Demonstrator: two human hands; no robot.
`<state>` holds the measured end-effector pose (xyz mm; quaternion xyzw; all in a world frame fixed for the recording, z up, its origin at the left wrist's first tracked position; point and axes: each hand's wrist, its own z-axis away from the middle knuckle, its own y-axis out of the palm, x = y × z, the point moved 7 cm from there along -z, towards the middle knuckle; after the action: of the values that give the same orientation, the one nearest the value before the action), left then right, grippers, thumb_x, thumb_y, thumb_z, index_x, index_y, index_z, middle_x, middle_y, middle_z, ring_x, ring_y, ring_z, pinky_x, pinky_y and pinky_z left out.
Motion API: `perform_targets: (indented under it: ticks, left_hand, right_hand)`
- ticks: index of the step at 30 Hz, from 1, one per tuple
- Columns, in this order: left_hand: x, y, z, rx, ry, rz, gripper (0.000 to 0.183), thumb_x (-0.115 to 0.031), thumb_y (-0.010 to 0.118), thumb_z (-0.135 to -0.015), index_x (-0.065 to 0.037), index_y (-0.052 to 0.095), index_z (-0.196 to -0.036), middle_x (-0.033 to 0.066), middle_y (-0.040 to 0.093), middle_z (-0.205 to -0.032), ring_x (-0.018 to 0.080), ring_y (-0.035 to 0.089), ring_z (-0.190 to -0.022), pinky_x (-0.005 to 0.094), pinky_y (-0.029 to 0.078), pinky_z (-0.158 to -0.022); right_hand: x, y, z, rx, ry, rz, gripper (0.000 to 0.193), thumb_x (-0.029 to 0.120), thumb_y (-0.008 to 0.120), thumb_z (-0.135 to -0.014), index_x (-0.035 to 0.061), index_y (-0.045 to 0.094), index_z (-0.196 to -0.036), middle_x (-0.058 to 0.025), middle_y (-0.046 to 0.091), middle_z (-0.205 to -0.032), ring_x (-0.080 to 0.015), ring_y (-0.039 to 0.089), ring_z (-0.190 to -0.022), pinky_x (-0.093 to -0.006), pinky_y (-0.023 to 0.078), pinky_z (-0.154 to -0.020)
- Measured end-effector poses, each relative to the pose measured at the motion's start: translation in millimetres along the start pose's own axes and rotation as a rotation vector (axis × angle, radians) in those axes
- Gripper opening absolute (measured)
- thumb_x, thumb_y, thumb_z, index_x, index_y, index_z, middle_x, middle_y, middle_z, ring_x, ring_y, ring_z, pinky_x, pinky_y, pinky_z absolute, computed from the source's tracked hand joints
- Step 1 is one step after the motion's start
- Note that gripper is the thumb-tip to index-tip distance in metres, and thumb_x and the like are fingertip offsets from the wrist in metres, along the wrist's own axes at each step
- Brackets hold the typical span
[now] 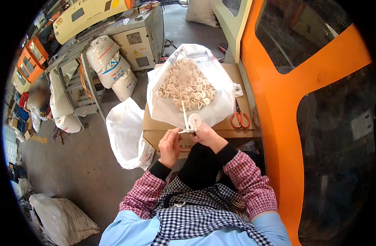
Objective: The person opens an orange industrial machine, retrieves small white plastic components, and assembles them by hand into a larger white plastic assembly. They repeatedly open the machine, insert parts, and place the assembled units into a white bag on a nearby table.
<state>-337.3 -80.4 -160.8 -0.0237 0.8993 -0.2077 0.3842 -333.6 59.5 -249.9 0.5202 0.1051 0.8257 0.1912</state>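
Both hands meet in front of the open white bag, around an off-white moulded plastic piece [195, 120] with a round disc and a long thin stem standing up. My left hand [170, 146] is closed, its fingertips pinching the left end of the piece. Closed as well, my right hand [207, 137] grips it just below the disc; its fingers are partly hidden, and I cannot make out whether a small tool is in them. Beyond the hands, the white bag [155, 96] holds a heap of off-white disc-and-stem plastic parts [184, 84].
The bag rests on a cardboard box [153, 137]; red-handled scissors [239, 119] lie at its right. Left of the box stands another open white bag [124, 135]. An orange machine frame [278, 135] rises close on the right. Full sacks [112, 67] lean beside a metal step frame [87, 82].
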Motion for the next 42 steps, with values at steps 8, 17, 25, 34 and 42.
perform_targets:
  ticks: [8,17,25,34,42]
  left_hand:
    - [62.6,16.3,-4.3,-0.061,-0.706,0.733,0.021,-0.014,0.051,-0.093,0.005,0.057,-0.090,0.0061,0.059,-0.073,0.0120,0.056,-0.057,0.0226,0.046,-0.052]
    - [28.9,18.2,0.5,-0.094,-0.483,0.462,0.013,-0.006,0.051,-0.091,0.006,0.057,-0.089,0.0065,0.058,-0.072,0.0105,0.057,-0.057,0.0224,0.045,-0.051]
    - [34.0,16.2,-2.6,-0.007,-0.611,0.559,0.012,-0.007,0.053,-0.091,0.003,0.058,-0.090,0.0033,0.056,-0.067,0.0077,0.055,-0.052,0.0211,0.045,-0.047]
    - [9.0,22.5,6.8,0.168,-0.452,0.386,0.011,-0.007,0.055,-0.089,0.003,0.060,-0.088,0.0027,0.056,-0.063,0.0063,0.054,-0.051,0.0204,0.041,-0.045]
    - [2.8,17.2,12.0,0.214,-0.382,0.284,0.010,-0.003,0.055,-0.088,0.005,0.059,-0.091,0.0053,0.055,-0.064,0.0085,0.056,-0.051,0.0236,0.045,-0.047]
  right_hand:
    - [31.2,15.5,-3.2,-0.041,-0.279,0.067,0.023,0.018,0.051,-0.090,-0.0027,0.059,-0.083,-0.0097,0.059,-0.079,-0.0145,0.057,-0.063,-0.0280,0.045,-0.053]
    - [35.9,-9.1,18.3,-0.355,-0.586,0.738,0.040,0.030,0.048,-0.091,-0.0050,0.060,-0.073,-0.0211,0.058,-0.063,-0.0329,0.058,-0.060,-0.0367,0.044,-0.059]
    - [105.0,-34.8,-37.2,-0.551,-0.753,1.289,0.037,0.033,0.048,-0.091,0.0015,0.060,-0.105,-0.0177,0.065,-0.088,-0.0265,0.062,-0.079,-0.0339,0.048,-0.070]
    - [104.2,9.3,48.5,0.227,-0.550,0.503,0.033,0.020,0.046,-0.095,-0.0056,0.057,-0.113,-0.0075,0.064,-0.101,-0.0121,0.056,-0.095,-0.0229,0.043,-0.086]
    - [113.0,1.5,89.8,-0.143,-0.856,0.827,0.024,0.019,0.061,-0.084,0.0002,0.061,-0.099,-0.0141,0.061,-0.087,-0.0268,0.059,-0.079,-0.0320,0.044,-0.071]
